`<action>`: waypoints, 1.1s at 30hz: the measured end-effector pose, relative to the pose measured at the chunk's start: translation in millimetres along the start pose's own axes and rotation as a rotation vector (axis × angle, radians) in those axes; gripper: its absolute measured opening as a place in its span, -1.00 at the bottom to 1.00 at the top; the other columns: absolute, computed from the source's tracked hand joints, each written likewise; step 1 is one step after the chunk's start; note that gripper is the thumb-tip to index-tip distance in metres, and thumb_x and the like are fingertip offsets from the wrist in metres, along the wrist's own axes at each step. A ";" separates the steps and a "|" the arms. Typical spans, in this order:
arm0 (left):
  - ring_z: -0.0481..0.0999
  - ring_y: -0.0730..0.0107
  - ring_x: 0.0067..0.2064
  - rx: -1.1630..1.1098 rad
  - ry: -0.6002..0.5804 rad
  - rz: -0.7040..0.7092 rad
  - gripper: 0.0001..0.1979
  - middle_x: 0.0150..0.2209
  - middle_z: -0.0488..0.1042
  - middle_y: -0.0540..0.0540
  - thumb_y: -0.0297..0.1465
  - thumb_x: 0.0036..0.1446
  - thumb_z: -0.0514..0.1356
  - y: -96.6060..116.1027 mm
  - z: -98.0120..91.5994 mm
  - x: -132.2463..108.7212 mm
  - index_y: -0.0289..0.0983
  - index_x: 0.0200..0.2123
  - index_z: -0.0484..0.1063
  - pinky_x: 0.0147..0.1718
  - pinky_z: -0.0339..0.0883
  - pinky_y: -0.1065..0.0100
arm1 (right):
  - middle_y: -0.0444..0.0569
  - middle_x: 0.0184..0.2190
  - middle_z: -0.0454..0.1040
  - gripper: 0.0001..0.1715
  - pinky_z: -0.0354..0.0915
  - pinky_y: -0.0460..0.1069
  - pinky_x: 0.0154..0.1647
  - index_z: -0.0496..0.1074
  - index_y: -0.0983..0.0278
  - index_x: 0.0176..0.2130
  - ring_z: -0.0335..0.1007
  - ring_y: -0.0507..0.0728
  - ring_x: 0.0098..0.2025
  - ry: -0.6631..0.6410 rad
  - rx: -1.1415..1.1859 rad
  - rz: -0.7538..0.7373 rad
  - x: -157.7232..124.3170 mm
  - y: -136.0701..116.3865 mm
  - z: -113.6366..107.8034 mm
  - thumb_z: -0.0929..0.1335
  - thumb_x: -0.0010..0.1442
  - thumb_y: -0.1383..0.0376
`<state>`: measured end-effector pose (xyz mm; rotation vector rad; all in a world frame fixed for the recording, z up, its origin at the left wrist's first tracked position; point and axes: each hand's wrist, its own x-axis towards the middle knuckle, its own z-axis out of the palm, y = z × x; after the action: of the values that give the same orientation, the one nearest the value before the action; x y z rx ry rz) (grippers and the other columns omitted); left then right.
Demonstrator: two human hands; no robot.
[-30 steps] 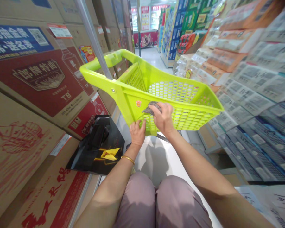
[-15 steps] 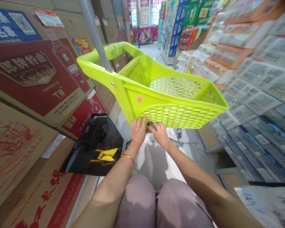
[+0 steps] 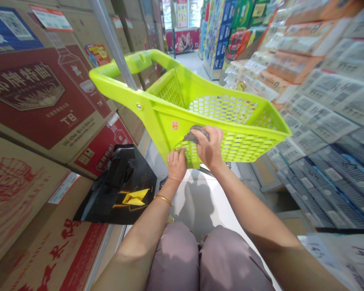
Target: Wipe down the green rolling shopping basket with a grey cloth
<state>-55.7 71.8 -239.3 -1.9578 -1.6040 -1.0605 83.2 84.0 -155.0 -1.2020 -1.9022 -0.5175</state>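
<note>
A lime-green plastic shopping cart [image 3: 162,117] stands side-on in front of me, with perforated basket walls and a small red sticker on its side. My right hand [image 3: 210,147] is closed around a crumpled dark grey rag [image 3: 197,134] and presses it to the upper part of the near side wall. Lower down and to the left, my left hand [image 3: 177,165] has its fingers hooked on the bottom part of that same wall, near the cart's upright. A gold bracelet circles the left wrist.
Liquor cartons [image 3: 27,89] are stacked along the left. By them stands a black bag [image 3: 130,182] with a yellow piece on it. Tissue packs [image 3: 327,109] fill the right side. White floor tiles [image 3: 188,218] lie below, and an aisle leads away beyond the cart.
My right hand has moved up and slightly right with the rag, from the basket's lower edge to higher on the wall. My left hand stays at the lower edge.
</note>
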 end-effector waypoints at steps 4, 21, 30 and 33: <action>0.43 0.27 -0.15 0.014 0.014 0.042 -0.72 -0.21 0.49 -0.21 -0.44 0.20 0.03 -3.8 -0.2 -0.2 -0.28 -0.05 0.42 -0.04 0.24 0.21 | 0.00 -0.06 0.26 -0.63 0.10 0.11 0.04 0.39 0.07 -0.02 0.08 0.17 -0.01 0.019 -0.001 0.009 0.7 -1.9 8.3 0.22 0.22 0.35; 0.41 0.25 -0.09 0.019 -0.009 0.001 -0.70 -0.19 0.51 -0.17 -0.46 0.20 0.04 -3.2 -0.7 -1.0 -0.21 -0.04 0.44 -0.05 0.24 0.24 | 0.00 -0.16 0.39 -0.71 0.10 0.01 -0.17 0.46 0.11 -0.12 0.12 0.12 -0.13 -0.214 -0.025 -0.124 -101.7 0.0 55.3 0.25 0.22 0.36; 0.40 0.26 -0.15 -0.016 -0.032 -0.063 -0.76 -0.26 0.48 -0.20 -0.39 0.22 0.05 3.6 -5.3 3.6 -0.26 -0.12 0.45 -0.11 0.23 0.23 | 0.02 -0.13 0.28 -0.65 0.12 0.09 0.01 0.43 0.11 -0.07 0.11 0.15 -0.07 0.072 0.061 -0.005 -17.6 -8.5 12.8 0.21 0.22 0.36; 0.40 0.26 -0.18 -0.003 -0.027 -0.068 -0.77 -0.28 0.46 -0.19 -0.40 0.23 0.03 6.2 -6.6 4.5 -0.26 -0.13 0.45 -0.13 0.21 0.23 | 0.01 -0.11 0.26 -0.64 0.11 0.10 0.05 0.43 0.11 -0.06 0.10 0.15 -0.05 0.150 0.063 0.034 6.8 -10.6 3.8 0.21 0.21 0.37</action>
<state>-51.6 68.5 -230.8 -1.9403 -1.6957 -1.0675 70.8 85.5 -151.0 -1.1219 -1.7558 -0.5113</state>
